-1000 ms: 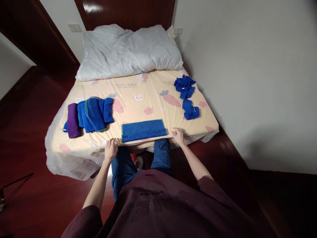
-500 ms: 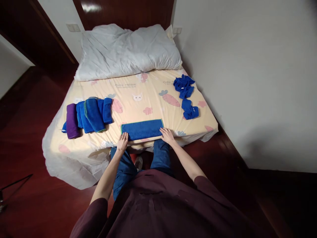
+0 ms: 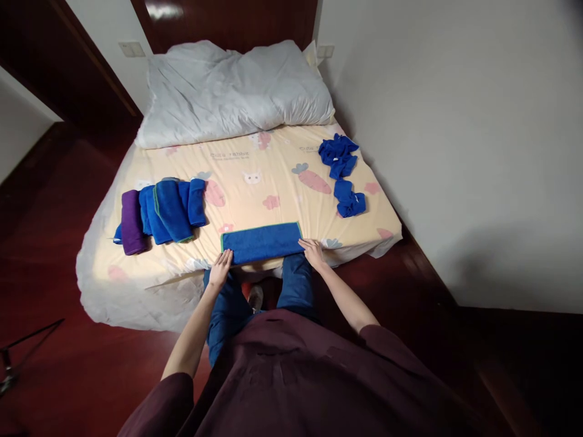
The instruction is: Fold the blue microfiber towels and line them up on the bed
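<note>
A folded blue towel (image 3: 262, 243) with green edging lies as a long strip along the bed's near edge. My left hand (image 3: 221, 267) holds its near left corner, fingers laid over the top and thumb hidden. At the near right corner, my right hand (image 3: 312, 252) grips the towel's edge, its fingertips on the cloth. To the left lie several rolled blue towels (image 3: 170, 212) beside a rolled purple towel (image 3: 132, 223). On the right are crumpled blue cloths (image 3: 337, 156), with another blue bundle (image 3: 350, 200) just below.
The bed has a patterned yellow sheet (image 3: 255, 194) under a clear plastic cover (image 3: 122, 297) hanging at the left. A large white pillow or quilt (image 3: 237, 91) lies at the head. A white wall (image 3: 455, 152) stands along the right. A thin dark stand (image 3: 31, 337) is on the floor.
The towel strip has shifted slightly toward me. My left hand has moved a little nearer and left, my right hand slightly right. The other towels look the same.
</note>
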Tool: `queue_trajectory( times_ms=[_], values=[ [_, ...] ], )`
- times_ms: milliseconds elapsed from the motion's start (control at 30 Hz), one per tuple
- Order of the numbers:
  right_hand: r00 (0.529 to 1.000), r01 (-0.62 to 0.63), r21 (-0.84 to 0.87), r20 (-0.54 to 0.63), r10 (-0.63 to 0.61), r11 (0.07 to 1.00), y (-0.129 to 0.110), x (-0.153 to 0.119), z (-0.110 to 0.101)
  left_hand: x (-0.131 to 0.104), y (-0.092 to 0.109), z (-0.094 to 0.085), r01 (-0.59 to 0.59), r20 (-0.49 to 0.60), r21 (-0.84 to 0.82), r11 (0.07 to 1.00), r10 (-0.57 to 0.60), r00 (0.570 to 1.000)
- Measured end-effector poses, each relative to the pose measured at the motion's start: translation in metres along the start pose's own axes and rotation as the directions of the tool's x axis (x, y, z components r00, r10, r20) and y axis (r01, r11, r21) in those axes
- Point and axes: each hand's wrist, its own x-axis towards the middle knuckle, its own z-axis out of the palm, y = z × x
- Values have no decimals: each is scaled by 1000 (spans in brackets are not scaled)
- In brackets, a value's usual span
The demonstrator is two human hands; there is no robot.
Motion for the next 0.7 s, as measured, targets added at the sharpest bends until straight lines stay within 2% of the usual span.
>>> queue_trajectory(
  times_ms=[100, 267, 467, 700],
  values=[
    [996, -59, 101, -67, 66, 993, 6, 5, 3, 2, -5, 1, 63, -50, -152, 986, -72, 996],
    [990, -96, 200, -87, 115, 975, 11, 21, 6, 4, -7, -2, 170, -135, -372, 913, -234, 963],
    [982, -134, 279, -93, 165, 951, 8, 24, 0, 5, -15, -16, 286, -88, -394, 874, -345, 934],
    [976, -174, 340, -64, 208, 924, 1, 25, -5, 6, -19, -26, 343, -56, -422, 839, -402, 914]
  ],
)
